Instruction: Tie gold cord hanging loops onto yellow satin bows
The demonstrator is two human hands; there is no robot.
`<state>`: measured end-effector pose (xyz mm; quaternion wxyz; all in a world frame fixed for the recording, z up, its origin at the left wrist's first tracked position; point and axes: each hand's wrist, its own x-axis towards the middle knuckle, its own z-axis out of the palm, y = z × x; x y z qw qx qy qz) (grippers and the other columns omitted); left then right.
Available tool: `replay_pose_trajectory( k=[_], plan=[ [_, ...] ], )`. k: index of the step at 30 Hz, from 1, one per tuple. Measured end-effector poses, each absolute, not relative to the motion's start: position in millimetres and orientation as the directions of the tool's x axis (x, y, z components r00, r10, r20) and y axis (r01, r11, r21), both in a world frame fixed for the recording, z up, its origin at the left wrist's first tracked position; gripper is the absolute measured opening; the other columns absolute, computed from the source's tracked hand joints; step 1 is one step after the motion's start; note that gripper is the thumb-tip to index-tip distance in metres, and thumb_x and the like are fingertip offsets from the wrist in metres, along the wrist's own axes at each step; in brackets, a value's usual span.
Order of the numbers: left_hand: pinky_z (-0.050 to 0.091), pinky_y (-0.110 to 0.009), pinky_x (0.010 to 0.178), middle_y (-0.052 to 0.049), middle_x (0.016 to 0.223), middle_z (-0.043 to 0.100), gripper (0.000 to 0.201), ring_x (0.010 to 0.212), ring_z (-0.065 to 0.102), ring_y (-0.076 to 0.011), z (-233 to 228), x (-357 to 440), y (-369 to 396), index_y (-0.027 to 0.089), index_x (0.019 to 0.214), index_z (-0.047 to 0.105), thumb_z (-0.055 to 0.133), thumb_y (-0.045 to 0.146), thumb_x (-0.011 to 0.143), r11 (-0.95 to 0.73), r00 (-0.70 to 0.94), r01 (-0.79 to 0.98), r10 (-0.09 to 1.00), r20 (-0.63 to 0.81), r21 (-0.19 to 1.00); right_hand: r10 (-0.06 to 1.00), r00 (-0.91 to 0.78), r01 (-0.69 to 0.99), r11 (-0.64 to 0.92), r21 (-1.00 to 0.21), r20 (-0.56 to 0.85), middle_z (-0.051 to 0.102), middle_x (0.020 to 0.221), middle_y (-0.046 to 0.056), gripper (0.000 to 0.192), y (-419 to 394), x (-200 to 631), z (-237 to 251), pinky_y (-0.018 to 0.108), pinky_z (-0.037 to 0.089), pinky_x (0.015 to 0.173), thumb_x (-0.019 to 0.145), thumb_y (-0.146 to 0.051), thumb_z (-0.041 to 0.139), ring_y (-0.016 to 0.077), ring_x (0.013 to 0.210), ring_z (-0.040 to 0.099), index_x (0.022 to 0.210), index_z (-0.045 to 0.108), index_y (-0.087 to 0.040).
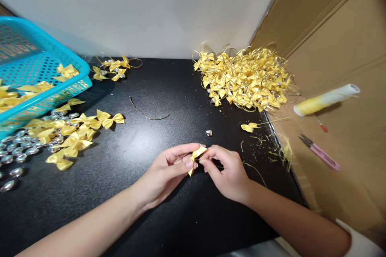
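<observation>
left hand (170,172): grip pinching the bow (198,153) over the desk (169,229), prob to steady it | right hand (226,172): at its edge, can't tell what that grip's on | basket (75,83) far left, likely for elbow room

We are at a handcraft work table (171,235), in a home or a workshop we cannot tell: heaped yellow ribbon bows (244,76), loose silver beads (16,172), a turquoise plastic basket (86,83), a thread cone (324,100) and pink-handled snips (324,156) show it.
</observation>
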<state>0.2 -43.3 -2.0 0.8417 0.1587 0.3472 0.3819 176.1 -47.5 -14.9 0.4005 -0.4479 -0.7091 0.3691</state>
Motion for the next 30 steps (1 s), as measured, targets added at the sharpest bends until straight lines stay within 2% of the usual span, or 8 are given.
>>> replay_pose_trajectory(
  k=[16,30],
  plan=[
    [0.044,-0.020,0.077,0.000,0.084,0.077,0.028,0.071,0.063,-0.0073,-1.7,1.5,-42.5,0.022,0.090,0.079,0.087,0.017,0.063,0.659,0.475,-0.540,0.752,-0.456,0.524,0.939,-0.261,0.345,0.308,-0.887,0.224,0.064,0.067,-0.002,0.012,-48.1,175.1,-15.9,0.023,0.051,0.061,0.088,-0.016,0.056,0.0103,0.058,0.059,0.076,0.058,-0.021],
    [0.047,-0.024,0.078,-0.002,0.083,0.077,0.028,0.069,0.063,-0.0097,-2.3,3.3,-43.6,0.021,0.089,0.079,0.087,0.018,0.062,0.647,0.468,-0.530,0.762,-0.448,0.548,0.935,-0.282,0.317,0.301,-0.899,0.214,0.062,0.065,-0.003,0.013,-49.3,173.9,-14.3,0.022,0.050,0.059,0.088,-0.015,0.054,0.0100,0.057,0.059,0.076,0.055,-0.021]
  ],
)
